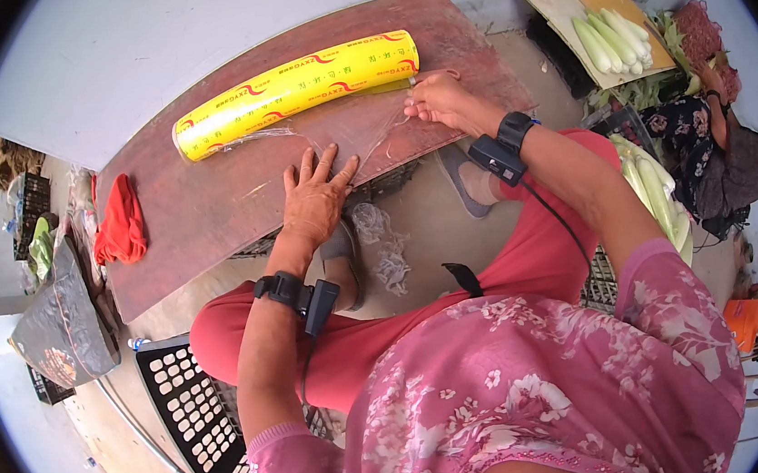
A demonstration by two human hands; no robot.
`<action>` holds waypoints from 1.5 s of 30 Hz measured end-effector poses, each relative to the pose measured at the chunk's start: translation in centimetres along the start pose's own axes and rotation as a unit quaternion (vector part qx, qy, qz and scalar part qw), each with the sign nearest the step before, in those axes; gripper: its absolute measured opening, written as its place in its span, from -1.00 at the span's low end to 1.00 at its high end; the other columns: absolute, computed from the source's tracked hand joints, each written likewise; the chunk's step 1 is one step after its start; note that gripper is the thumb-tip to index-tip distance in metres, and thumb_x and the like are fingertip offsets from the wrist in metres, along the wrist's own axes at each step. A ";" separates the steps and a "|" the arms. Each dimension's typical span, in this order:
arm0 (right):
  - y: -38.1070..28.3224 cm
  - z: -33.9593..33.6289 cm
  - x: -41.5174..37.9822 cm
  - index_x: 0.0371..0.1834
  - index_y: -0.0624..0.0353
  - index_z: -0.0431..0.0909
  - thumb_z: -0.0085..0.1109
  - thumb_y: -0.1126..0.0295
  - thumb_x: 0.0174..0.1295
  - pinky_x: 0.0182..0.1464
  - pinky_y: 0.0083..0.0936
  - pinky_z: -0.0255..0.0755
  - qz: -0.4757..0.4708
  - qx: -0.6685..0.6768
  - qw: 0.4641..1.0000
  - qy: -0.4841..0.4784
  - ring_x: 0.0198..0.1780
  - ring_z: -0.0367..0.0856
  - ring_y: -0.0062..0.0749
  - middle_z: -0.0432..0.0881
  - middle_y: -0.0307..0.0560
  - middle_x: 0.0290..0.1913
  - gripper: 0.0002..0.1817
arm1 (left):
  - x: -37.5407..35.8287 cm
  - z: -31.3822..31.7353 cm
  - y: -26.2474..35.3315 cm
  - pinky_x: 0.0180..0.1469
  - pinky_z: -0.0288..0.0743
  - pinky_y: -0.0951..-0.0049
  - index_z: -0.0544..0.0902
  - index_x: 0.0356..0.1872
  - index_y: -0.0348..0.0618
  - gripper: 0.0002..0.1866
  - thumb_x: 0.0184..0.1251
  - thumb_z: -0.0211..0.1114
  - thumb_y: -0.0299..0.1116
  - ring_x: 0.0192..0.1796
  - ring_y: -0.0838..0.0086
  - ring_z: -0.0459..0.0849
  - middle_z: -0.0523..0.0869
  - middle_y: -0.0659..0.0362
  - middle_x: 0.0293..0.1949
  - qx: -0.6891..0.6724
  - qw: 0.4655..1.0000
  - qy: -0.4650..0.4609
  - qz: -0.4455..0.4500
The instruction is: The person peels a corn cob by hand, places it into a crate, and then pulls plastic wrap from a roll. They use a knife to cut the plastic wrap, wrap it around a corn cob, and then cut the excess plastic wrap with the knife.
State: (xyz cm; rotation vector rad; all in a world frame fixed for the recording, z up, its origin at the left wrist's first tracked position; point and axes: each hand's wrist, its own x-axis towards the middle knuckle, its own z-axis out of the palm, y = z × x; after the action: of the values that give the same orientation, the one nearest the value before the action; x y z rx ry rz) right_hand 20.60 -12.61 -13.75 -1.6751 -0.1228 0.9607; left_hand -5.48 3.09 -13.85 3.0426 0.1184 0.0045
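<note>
A big yellow roll of cling film (297, 97) with red and green print lies across the dark red tabletop (200, 222). Clear film (346, 135) stretches from the roll toward the table's front edge. My left hand (313, 199) lies flat there with fingers spread, its fingertips by the film's left part. At the right end of the roll, my right hand (441, 101) has its fingers pinched together at the film's edge. The film is transparent, so its exact outline is hard to make out.
A red cloth (120, 223) lies at the table's left end. Peeled pale vegetables (613, 39) rest on a board at the right. A black crate (194, 414) stands by my left knee, and film scraps (388, 258) lie on the floor. Another person (721, 144) sits at far right.
</note>
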 end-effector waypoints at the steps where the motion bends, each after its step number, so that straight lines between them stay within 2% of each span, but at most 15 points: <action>1: 0.2 -0.1 0.0 -0.14 0.28 0.49 0.11 0.48 0.34 -0.46 -0.67 0.47 0.000 0.005 1.000 -0.008 -0.38 0.63 -0.53 0.63 -0.11 -0.30 -0.88 | 0.0 0.0 0.0 0.44 -0.02 -0.14 0.35 0.43 0.30 -0.48 0.46 0.11 -0.24 0.52 0.02 0.13 0.23 0.11 0.49 -0.002 1.000 0.000 0.000; 7: 0.3 -1.0 0.4 -0.12 0.28 0.50 0.18 0.49 0.30 -0.47 -0.68 0.46 0.009 0.018 0.999 -0.026 -0.39 0.62 -0.55 0.62 -0.16 -0.35 -0.84 | 0.0 -0.1 0.0 0.45 -0.01 -0.16 0.36 0.42 0.30 -0.48 0.45 0.11 -0.27 0.52 0.01 0.13 0.23 0.12 0.49 -0.001 1.000 -0.004 0.000; 10: 0.3 -1.4 0.3 -0.21 0.26 0.53 0.20 0.52 0.24 -0.47 -0.62 0.45 0.002 0.027 0.999 -0.021 -0.42 0.62 -0.49 0.61 -0.12 -0.38 -0.90 | 0.1 0.0 0.0 0.45 -0.01 -0.16 0.37 0.42 0.29 -0.48 0.45 0.12 -0.28 0.52 0.01 0.13 0.23 0.12 0.49 -0.007 1.000 0.000 0.001; 13: 0.1 -2.0 -0.1 -0.21 0.26 0.53 0.23 0.53 0.23 -0.49 -0.62 0.43 0.004 0.000 0.999 -0.034 -0.43 0.61 -0.50 0.60 -0.14 -0.40 -0.88 | 0.1 0.0 0.0 0.45 -0.01 -0.15 0.36 0.42 0.30 -0.48 0.44 0.12 -0.28 0.51 0.01 0.13 0.24 0.11 0.48 -0.001 1.000 0.000 0.001; 21: 0.7 -3.2 0.1 -0.24 0.25 0.51 0.23 0.49 0.25 -0.49 -0.63 0.42 0.009 -0.017 0.999 -0.029 -0.42 0.61 -0.48 0.60 -0.14 -0.41 -0.89 | 0.2 0.1 -0.1 0.44 0.00 -0.14 0.37 0.42 0.30 -0.48 0.44 0.11 -0.28 0.51 0.01 0.14 0.24 0.11 0.48 0.002 1.000 0.000 0.004; 25: 0.9 -2.4 0.0 -0.27 0.20 0.49 0.19 0.43 0.30 -0.50 -0.65 0.38 0.006 0.025 1.000 -0.007 -0.43 0.59 -0.51 0.58 -0.18 -0.42 -0.90 | 0.3 0.1 -0.1 0.43 0.01 -0.15 0.36 0.42 0.31 -0.47 0.44 0.12 -0.28 0.50 0.00 0.15 0.24 0.11 0.48 0.002 1.000 0.000 0.002; 31: 0.0 -0.9 -0.2 -0.33 0.11 0.47 0.13 0.36 0.35 -0.51 -0.71 0.27 0.009 0.060 0.993 -0.102 -0.49 0.47 -0.62 0.53 -0.28 -0.46 -0.88 | 0.2 -0.1 0.0 0.44 0.01 -0.16 0.34 0.43 0.32 -0.46 0.44 0.12 -0.27 0.51 0.00 0.14 0.23 0.12 0.49 0.011 1.000 -0.007 0.003; 34: 0.2 -0.5 1.5 -0.35 0.11 0.47 0.15 0.39 0.33 -0.51 -0.69 0.28 0.068 0.061 0.988 -0.124 -0.49 0.46 -0.65 0.52 -0.29 -0.46 -0.89 | 0.3 0.0 0.0 0.44 0.01 -0.16 0.34 0.43 0.33 -0.47 0.45 0.11 -0.27 0.51 0.00 0.14 0.23 0.12 0.49 0.010 1.000 -0.005 0.003; 37: 0.2 -0.5 1.4 -0.37 0.10 0.47 0.15 0.42 0.32 -0.50 -0.68 0.29 0.084 0.061 0.987 -0.125 -0.49 0.46 -0.64 0.51 -0.29 -0.47 -0.89 | 0.2 -0.2 0.0 0.44 0.01 -0.16 0.34 0.43 0.32 -0.47 0.45 0.11 -0.27 0.51 0.00 0.14 0.23 0.12 0.49 0.007 1.000 -0.007 0.002; 40: 0.2 -0.5 0.5 -0.35 0.11 0.47 0.14 0.43 0.33 -0.50 -0.68 0.30 0.058 0.047 0.992 -0.103 -0.48 0.47 -0.63 0.51 -0.28 -0.47 -0.91 | 0.3 -0.1 0.0 0.43 0.01 -0.15 0.35 0.42 0.32 -0.47 0.45 0.11 -0.27 0.51 0.00 0.15 0.23 0.11 0.49 0.009 1.000 -0.007 0.002; 45: 0.4 -0.6 -0.7 -0.23 0.17 0.47 0.10 0.43 0.36 -0.47 -0.66 0.35 0.045 0.142 0.984 -0.096 -0.41 0.56 -0.55 0.57 -0.18 -0.39 -0.94 | 0.3 0.0 0.1 0.43 0.01 -0.13 0.37 0.41 0.31 -0.47 0.43 0.13 -0.29 0.50 0.01 0.16 0.25 0.11 0.48 0.007 1.000 0.004 0.003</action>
State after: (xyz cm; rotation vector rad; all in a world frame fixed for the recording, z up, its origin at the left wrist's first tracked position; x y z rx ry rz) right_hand 20.36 -13.62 -13.68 -1.3349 -0.0357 1.1512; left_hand -5.20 3.05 -13.86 3.0565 0.1109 0.0161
